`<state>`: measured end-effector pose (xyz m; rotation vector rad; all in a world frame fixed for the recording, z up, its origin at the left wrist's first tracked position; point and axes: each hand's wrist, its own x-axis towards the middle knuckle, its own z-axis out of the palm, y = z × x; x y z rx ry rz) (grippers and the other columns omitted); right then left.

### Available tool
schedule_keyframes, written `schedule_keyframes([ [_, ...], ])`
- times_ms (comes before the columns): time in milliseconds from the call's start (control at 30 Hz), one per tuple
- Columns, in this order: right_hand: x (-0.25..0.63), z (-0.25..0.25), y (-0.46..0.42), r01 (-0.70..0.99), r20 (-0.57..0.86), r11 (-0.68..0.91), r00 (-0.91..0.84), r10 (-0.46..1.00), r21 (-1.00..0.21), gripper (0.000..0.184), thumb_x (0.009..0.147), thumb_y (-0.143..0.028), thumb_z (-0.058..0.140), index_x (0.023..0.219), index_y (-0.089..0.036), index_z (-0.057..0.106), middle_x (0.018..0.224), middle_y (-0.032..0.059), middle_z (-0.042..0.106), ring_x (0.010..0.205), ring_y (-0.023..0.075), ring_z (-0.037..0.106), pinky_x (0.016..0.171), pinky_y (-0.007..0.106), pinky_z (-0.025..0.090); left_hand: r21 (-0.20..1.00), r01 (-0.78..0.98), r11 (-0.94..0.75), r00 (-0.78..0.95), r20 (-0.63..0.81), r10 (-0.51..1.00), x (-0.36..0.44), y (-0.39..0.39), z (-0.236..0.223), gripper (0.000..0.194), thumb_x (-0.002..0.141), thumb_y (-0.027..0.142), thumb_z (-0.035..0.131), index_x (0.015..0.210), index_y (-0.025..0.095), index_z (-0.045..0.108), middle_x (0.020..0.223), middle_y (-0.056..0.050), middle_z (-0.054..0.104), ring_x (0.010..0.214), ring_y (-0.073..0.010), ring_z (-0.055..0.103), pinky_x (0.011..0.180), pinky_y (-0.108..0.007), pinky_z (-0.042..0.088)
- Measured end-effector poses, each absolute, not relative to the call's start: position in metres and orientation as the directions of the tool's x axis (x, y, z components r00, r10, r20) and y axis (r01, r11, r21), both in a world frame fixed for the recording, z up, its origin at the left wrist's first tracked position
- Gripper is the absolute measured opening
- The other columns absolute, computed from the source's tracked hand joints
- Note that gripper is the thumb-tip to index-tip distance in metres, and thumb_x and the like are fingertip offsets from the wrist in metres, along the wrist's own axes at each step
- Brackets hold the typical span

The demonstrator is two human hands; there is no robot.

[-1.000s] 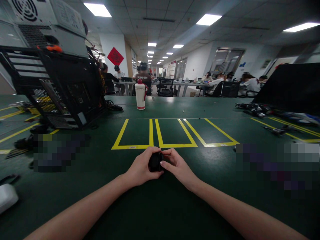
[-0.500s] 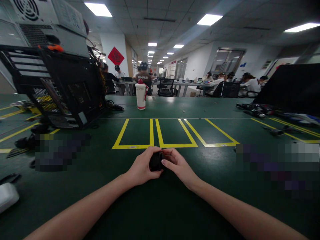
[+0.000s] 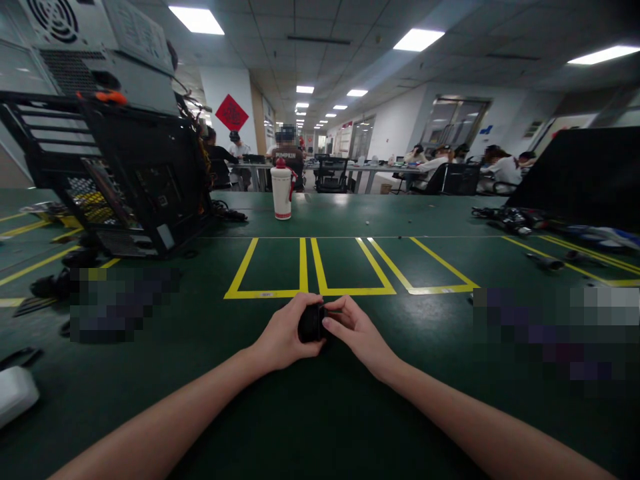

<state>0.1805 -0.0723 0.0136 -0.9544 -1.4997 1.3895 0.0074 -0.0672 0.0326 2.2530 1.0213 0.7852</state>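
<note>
A small black rounded object (image 3: 311, 323) is between my hands, low over the green table; its exact kind is too dark to make out. From the left side, my left hand (image 3: 287, 332) wraps round it, with the thumb below and the fingers over the top. My right hand (image 3: 357, 333) pinches its right-hand edge with thumb and fingertips. The side facing the right palm is partly hidden by those fingers.
Yellow tape outlines (image 3: 355, 291) lie just beyond my hands. A white bottle with a red lid (image 3: 282, 193) stands farther back. An open black computer case (image 3: 145, 180) rises at left, and cables (image 3: 510, 219) lie at right. Several people sit in the background.
</note>
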Motion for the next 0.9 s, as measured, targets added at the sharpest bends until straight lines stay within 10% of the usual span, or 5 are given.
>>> schedule_keyframes([
  [900, 0.1798, 0.0114, -0.0714, 0.028, 0.103, 0.119, -0.336, 0.936, -0.993, 0.024, 0.075, -0.023, 0.054, 0.098, -0.021, 0.047, 0.105, 0.0033, 0.053, 0.105, 0.0174, 0.049, 0.093, 0.038, 0.039, 0.673, 0.475, -0.567, 0.537, 0.288, 0.793, 0.0077, -0.0656, 0.029, 0.055, 0.066, 0.02, 0.062, 0.114, 0.025, 0.036, 0.111, -0.004, 0.047, 0.102, -0.0216, 0.048, 0.086, -0.038, 0.041],
])
